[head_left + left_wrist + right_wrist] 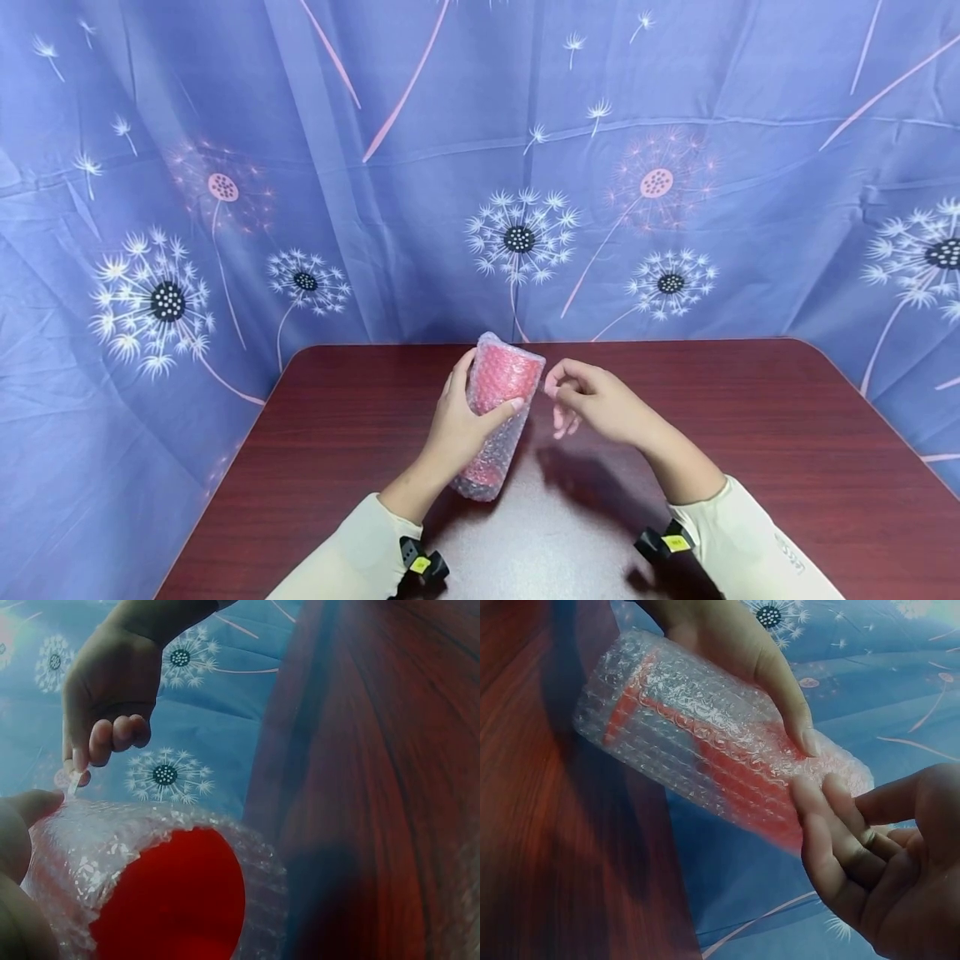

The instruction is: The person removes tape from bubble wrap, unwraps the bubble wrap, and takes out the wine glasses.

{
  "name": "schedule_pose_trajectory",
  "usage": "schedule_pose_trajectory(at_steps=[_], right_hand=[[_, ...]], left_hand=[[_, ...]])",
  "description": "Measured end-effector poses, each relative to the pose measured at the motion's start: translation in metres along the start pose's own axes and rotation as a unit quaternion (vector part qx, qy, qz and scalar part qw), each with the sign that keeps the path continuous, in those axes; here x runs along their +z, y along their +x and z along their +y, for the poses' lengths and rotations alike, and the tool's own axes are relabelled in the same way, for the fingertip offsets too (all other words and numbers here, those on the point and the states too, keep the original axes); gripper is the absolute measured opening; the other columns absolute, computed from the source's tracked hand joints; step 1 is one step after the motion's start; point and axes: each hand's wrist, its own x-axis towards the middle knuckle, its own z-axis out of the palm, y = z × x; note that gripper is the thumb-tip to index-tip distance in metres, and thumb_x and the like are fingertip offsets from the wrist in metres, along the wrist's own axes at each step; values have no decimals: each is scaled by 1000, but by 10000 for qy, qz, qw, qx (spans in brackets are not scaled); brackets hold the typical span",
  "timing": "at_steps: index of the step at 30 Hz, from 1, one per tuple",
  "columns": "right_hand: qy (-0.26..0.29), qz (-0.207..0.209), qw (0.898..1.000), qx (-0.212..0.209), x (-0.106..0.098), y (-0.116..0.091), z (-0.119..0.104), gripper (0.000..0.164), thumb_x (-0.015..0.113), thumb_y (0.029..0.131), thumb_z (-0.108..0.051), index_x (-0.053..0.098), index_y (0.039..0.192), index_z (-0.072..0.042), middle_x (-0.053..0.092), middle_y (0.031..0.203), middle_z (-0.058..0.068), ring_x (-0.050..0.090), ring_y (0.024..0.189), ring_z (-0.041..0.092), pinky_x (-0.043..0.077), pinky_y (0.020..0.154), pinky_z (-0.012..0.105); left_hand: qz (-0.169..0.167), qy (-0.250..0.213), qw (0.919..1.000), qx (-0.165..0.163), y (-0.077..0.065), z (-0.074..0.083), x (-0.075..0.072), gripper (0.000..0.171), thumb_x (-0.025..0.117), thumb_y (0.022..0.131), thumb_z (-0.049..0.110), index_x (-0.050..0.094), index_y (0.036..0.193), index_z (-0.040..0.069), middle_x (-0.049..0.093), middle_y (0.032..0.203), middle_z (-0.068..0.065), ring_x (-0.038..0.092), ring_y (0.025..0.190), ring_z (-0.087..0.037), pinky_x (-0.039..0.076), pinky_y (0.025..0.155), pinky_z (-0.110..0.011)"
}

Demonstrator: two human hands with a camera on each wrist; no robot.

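Observation:
A red goblet-shaped thing [757,787] lies inside a sleeve of clear bubble wrap [495,442], tilted above the table. Its wide part, a thin stem and a flat foot show through the wrap. In the left wrist view the near end is a round red face [187,900]. My left hand [461,421] grips the bundle from its left side, thumb across the front. At the upper right edge, my right hand [596,404] pinches a narrow pale strip [73,784], which looks like tape, between thumb and finger; its other fingers are curled.
The dark red wooden table [360,417] runs back to a blue curtain [420,208] printed with dandelions. Black wrist cameras with yellow labels sit at both cream sleeves [360,550]. Shadows of the arms fall on the tabletop.

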Motion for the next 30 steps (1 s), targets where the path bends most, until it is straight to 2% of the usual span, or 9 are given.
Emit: schedule_pose_trajectory(at_steps=[4, 10, 15, 19, 25, 30], right_hand=[[139, -49, 9999, 4, 0, 1, 1, 12, 47, 104, -6, 54, 107, 4, 72, 80, 17, 75, 76, 26, 62, 68, 45], [92, 67, 9999, 68, 2, 3, 2, 21, 57, 103, -15, 53, 105, 6, 72, 78, 15, 75, 75, 27, 62, 66, 39], [7, 76, 10000, 14, 3, 4, 4, 18, 54, 103, -11, 54, 104, 7, 73, 81, 16, 75, 77, 30, 62, 67, 41], [0, 62, 10000, -35, 4, 4, 5, 16, 51, 103, -7, 55, 106, 8, 74, 87, 20, 75, 82, 37, 62, 70, 41], [-59, 116, 9999, 21, 5, 3, 5, 18, 48, 105, -8, 54, 110, 9, 74, 91, 20, 75, 84, 34, 62, 72, 40], [-113, 187, 9998, 12, 4, 3, 5, 20, 45, 106, -8, 54, 112, 10, 74, 92, 20, 74, 85, 37, 62, 73, 41]], left_hand=[[-12, 28, 10000, -37, 0, -2, 0, 97, 84, 76, 52, 31, 155, 35, 47, 151, 0, 55, 126, -24, 49, 102, -50], [-131, 0, 9999, -48, 0, -1, 0, 96, 84, 77, 52, 30, 155, 37, 44, 153, -1, 55, 127, -25, 48, 103, -51], [-302, -45, 9995, -85, -1, 0, 1, 97, 83, 78, 52, 28, 156, 38, 43, 153, -2, 54, 127, -26, 48, 104, -50], [-471, -140, 9987, -140, -2, 1, 0, 95, 82, 79, 53, 26, 155, 43, 43, 152, -3, 54, 127, -26, 48, 103, -50], [-665, -208, 9976, -12, -2, 1, -2, 87, 74, 87, 42, 23, 158, 42, 39, 158, -3, 52, 132, -27, 46, 106, -52], [-756, -117, 9971, -4, -2, 1, -2, 89, 72, 88, 33, 18, 157, 49, 39, 160, -1, 55, 128, -26, 50, 101, -49]])
